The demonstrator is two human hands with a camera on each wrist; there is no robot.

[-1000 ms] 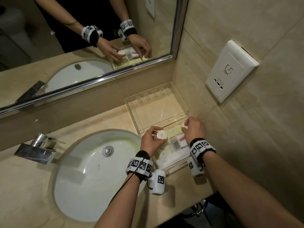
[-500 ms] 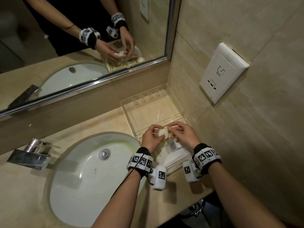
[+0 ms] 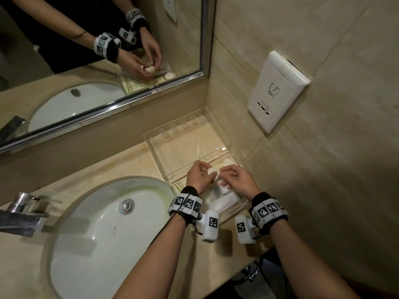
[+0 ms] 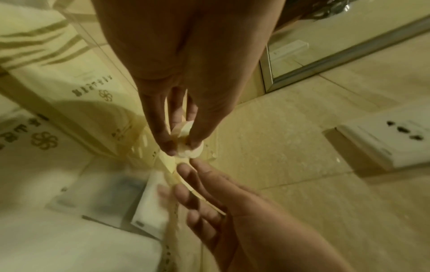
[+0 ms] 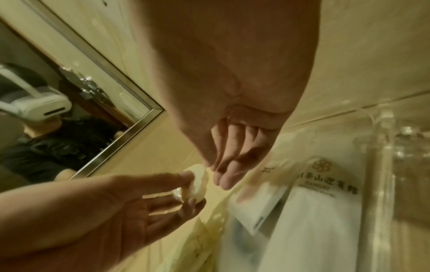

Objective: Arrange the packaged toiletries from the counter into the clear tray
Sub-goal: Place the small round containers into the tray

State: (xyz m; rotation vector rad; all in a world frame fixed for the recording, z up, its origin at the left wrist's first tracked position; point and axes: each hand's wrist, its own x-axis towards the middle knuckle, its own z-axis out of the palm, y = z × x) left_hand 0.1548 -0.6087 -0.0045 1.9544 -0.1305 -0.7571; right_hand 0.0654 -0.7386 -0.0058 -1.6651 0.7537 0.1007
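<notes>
My left hand pinches a round white wrapped soap between thumb and fingers above the near part of the clear tray. In the left wrist view the left hand has the soap at its fingertips. My right hand reaches in from the right with straight fingers, their tips just beside the soap; it holds nothing. Flat white packets lie in the tray's near part, and another round soap sits by its right wall. The far part of the tray is bare.
The white sink lies left of the tray, with a chrome faucet at the far left. A mirror runs behind the counter. A wall socket hangs on the tiled wall to the right.
My right hand left the tray's right side and came across to the soap in my left hand. The left hand turned the soap on edge.
</notes>
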